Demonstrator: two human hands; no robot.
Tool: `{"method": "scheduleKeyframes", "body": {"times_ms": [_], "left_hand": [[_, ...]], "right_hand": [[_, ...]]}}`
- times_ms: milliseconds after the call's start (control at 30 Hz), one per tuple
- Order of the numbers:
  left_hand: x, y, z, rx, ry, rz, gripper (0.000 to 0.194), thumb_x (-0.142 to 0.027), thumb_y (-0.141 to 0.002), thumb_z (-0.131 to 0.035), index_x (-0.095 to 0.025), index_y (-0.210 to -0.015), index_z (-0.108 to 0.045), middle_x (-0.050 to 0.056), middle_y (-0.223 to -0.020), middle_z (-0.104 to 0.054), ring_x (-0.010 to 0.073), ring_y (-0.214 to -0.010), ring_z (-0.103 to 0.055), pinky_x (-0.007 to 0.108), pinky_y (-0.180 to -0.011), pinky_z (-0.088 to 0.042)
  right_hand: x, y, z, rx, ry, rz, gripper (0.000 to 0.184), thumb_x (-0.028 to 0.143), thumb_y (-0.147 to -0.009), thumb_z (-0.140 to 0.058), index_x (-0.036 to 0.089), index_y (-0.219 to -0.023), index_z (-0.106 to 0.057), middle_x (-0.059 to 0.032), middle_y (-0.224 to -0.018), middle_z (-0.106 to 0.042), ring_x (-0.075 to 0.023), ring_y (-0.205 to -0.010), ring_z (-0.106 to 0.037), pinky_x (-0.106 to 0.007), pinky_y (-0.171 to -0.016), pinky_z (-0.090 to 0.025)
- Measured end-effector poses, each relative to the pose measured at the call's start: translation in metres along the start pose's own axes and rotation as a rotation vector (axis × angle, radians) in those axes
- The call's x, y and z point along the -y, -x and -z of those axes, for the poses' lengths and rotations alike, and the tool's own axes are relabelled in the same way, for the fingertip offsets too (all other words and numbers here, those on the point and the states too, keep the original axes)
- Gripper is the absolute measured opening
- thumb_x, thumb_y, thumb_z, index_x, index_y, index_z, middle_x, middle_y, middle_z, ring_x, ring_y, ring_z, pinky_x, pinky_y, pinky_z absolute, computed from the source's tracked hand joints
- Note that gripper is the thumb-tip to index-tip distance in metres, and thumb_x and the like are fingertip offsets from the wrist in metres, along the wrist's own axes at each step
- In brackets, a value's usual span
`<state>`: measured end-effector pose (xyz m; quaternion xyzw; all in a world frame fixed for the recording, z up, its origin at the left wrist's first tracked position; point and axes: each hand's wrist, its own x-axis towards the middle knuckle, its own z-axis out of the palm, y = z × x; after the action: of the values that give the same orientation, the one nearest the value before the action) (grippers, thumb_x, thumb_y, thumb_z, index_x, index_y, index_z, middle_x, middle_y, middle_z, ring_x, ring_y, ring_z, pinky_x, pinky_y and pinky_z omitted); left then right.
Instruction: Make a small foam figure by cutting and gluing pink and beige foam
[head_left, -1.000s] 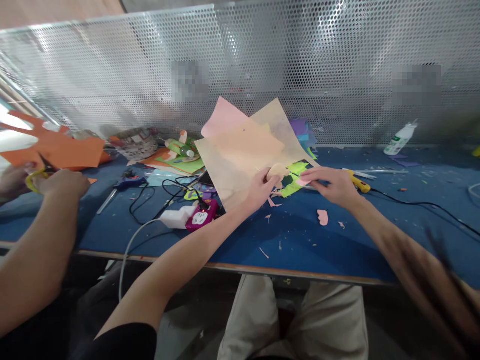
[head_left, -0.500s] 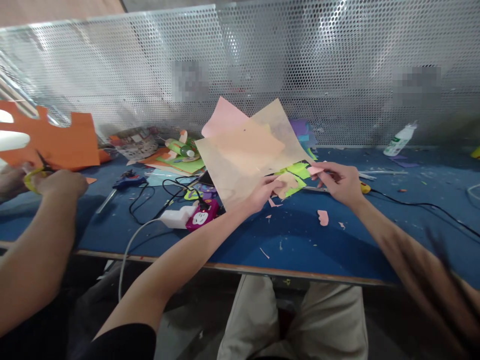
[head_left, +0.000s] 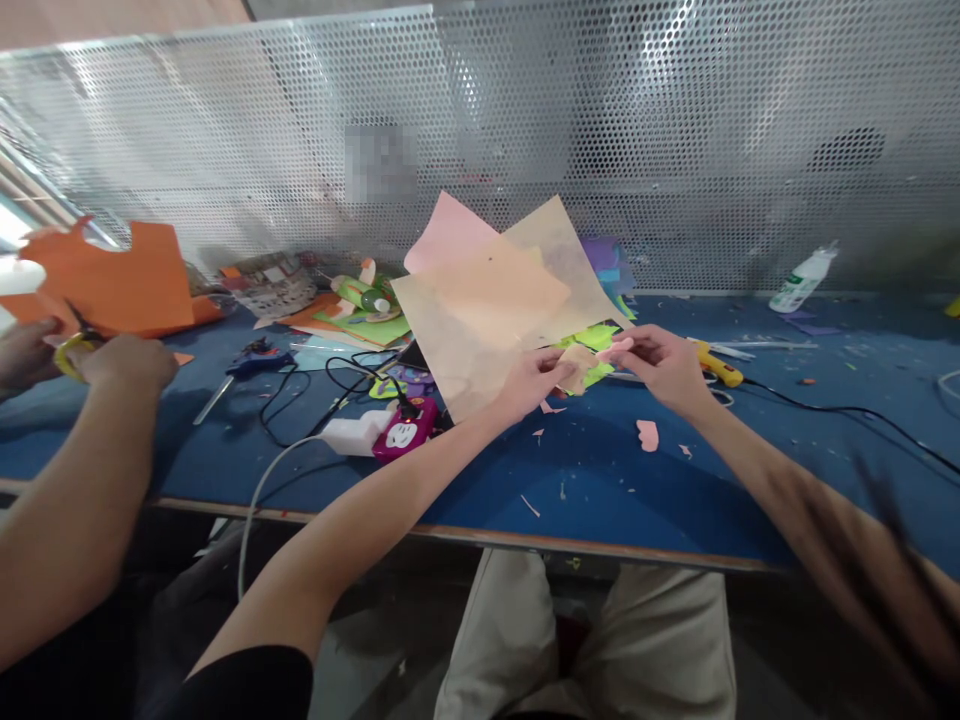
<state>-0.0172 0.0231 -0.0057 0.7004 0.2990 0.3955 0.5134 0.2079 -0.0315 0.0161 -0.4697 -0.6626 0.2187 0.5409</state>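
Observation:
My left hand (head_left: pixel 531 383) pinches a small cream paper cutout (head_left: pixel 577 368) between thumb and fingers. In my right hand (head_left: pixel 660 362) is a small pink paper piece (head_left: pixel 616 350), held at its edge close beside the cream one. I cannot tell whether the two pieces touch. Behind my hands a large cream sheet (head_left: pixel 480 320) leans over a pink sheet (head_left: pixel 442 235). Lime-green paper (head_left: pixel 600 338) shows just past the cutouts. Another pink cutout (head_left: pixel 647 435) lies on the blue table (head_left: pixel 585 500) below my right hand, among small scraps.
At left, a co-worker's hand (head_left: pixel 131 365) holds yellow-handled scissors (head_left: pixel 75 355) at an orange sheet (head_left: pixel 127 285). A purple power adapter (head_left: pixel 409 430) with cables and a blue glue gun (head_left: pixel 259 362) lie left of me. A yellow-handled tool (head_left: pixel 720 368) and white bottle (head_left: pixel 802 280) are at right.
My right hand has moved left, bringing the pink piece closer to the cream cutout and uncovering more of the yellow-handled tool. The co-worker's orange sheet has shifted and tilted.

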Motion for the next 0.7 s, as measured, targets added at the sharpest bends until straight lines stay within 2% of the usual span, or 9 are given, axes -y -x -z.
{"method": "scheduleKeyframes", "body": {"times_ms": [233,333,500,700], "left_hand": [[-0.0056,0.0044,-0.0008,0.058,-0.089,-0.067,0.031,-0.039,-0.09,-0.065,-0.02,-0.112,-0.076,0.007,-0.091,-0.074,0.0154,-0.07,-0.068,0.028,-0.056,-0.059],[-0.0063,0.0047,-0.0005,0.063,-0.145,-0.114,0.031,-0.039,-0.091,-0.063,-0.019,-0.112,-0.076,0.006,-0.089,-0.074,0.0132,-0.067,-0.065,0.025,-0.054,-0.055],[-0.0066,0.0041,0.0002,0.054,-0.219,-0.18,0.031,-0.035,-0.091,-0.061,-0.017,-0.112,-0.075,0.006,-0.094,-0.074,0.013,-0.072,-0.065,0.024,-0.059,-0.053],[-0.0053,0.0042,0.0,0.075,-0.186,-0.156,0.029,-0.035,-0.09,-0.062,-0.017,-0.11,-0.074,0.007,-0.094,-0.073,0.0127,-0.071,-0.066,0.024,-0.059,-0.057]], "right_hand": [[-0.0065,0.0018,-0.0043,0.066,-0.049,-0.01,0.025,0.041,-0.081,-0.079,0.023,-0.097,-0.073,-0.0027,-0.089,-0.076,-0.0202,-0.08,-0.073,-0.036,-0.078,-0.064],[-0.0078,0.0008,-0.0057,0.057,-0.023,0.033,0.023,0.041,-0.079,-0.08,0.024,-0.091,-0.072,-0.0018,-0.085,-0.075,-0.0205,-0.078,-0.073,-0.035,-0.074,-0.062],[-0.0087,-0.0007,-0.0077,0.03,0.026,0.061,0.024,0.043,-0.079,-0.08,0.023,-0.09,-0.071,-0.0013,-0.084,-0.073,-0.02,-0.076,-0.071,-0.034,-0.073,-0.06],[-0.0077,0.0,-0.0091,0.038,0.027,0.06,0.025,0.043,-0.081,-0.078,0.023,-0.092,-0.07,-0.0024,-0.086,-0.073,-0.0198,-0.078,-0.07,-0.034,-0.073,-0.059]]}}
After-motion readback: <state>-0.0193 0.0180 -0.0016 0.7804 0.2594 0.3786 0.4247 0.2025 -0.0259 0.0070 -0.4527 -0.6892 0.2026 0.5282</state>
